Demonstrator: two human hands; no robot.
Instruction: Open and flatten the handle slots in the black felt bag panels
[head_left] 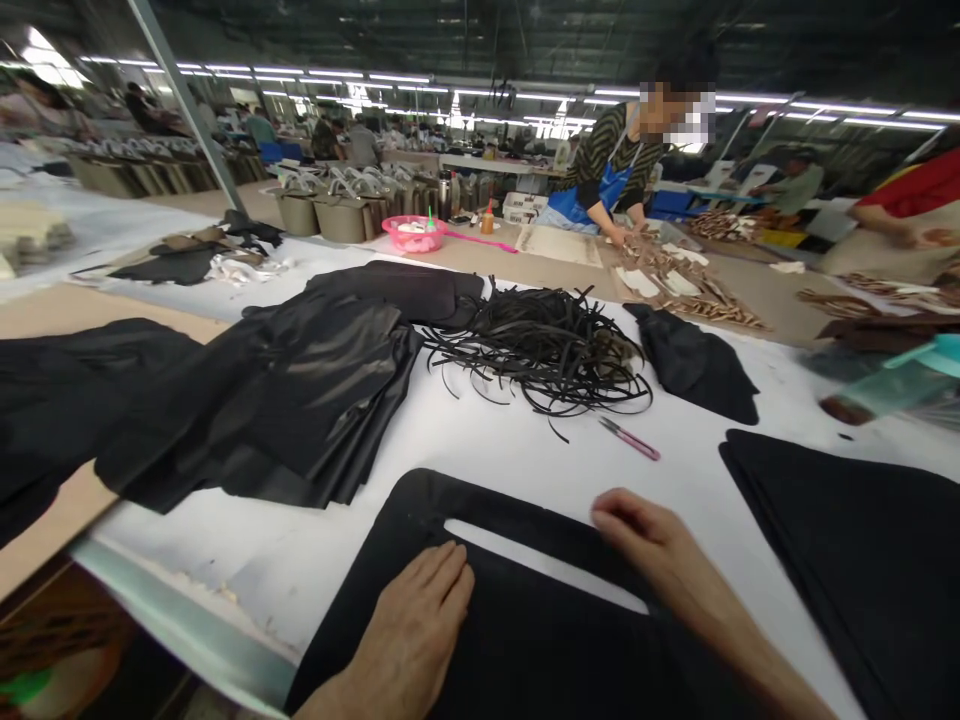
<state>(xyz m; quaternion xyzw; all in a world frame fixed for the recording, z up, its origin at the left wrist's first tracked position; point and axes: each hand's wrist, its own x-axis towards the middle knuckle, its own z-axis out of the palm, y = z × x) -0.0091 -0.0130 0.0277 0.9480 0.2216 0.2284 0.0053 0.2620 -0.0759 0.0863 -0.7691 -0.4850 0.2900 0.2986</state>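
Note:
A black sheet panel [525,640] with rounded corners and a long narrow slot lies on the white tabletop in front of me. My left hand [420,620] rests flat on it, fingers together and stretched out, just below the slot's left end. Over the panel's upper right edge is my right hand [645,535], its fingers curled in toward the thumb. Whatever those fingers may hold is hidden. Pink-handled thread snips [630,438] lie beyond the panel. Behind them sits a tangled heap of thin black strips [555,345].
Black sheets are stacked at left [262,390], with another black stack [862,550] at right. A folded black piece [697,360] lies beyond. A pink basket [412,235] and an orange bottle [487,218] stand farther back. Across the table, a person in a blue apron [611,185] handles brown pieces.

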